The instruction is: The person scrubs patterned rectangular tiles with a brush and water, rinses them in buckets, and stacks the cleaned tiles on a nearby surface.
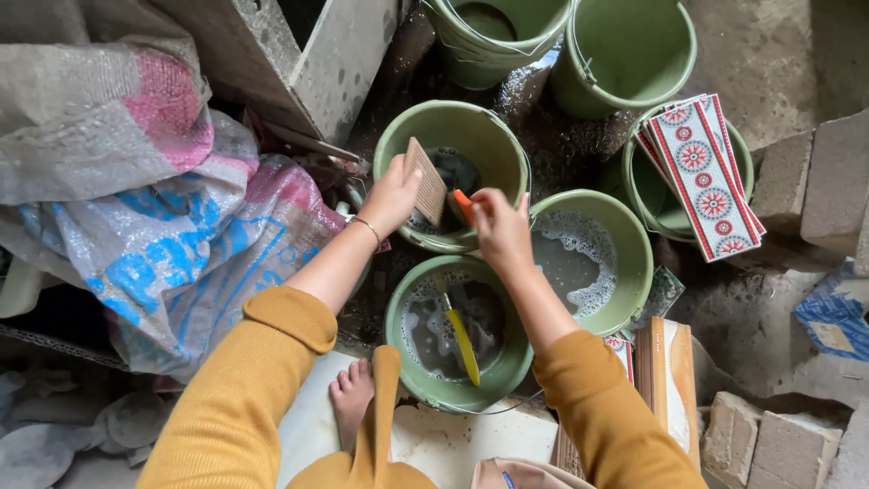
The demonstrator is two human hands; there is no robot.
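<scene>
Suds ring the nearest green bucket point(457, 340), where a yellow-handled brush point(462, 340) stands in grey water just below your wrists. Beyond it, your left hand point(391, 195) grips a ribbed tile point(425, 181) on edge over the far bucket point(453, 172), while your right hand point(501, 231) pinches an orange-handled tool point(463, 206) beside it. Farther right, patterned red-and-white tiles point(701, 172) lie across another bucket point(647, 195).

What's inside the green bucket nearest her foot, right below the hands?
The nearest green bucket holds murky, foamy water with a yellow-handled tool standing in it, its handle leaning toward the rim. The water is opaque, so the tool's lower end and anything on the bottom stay hidden.
</scene>
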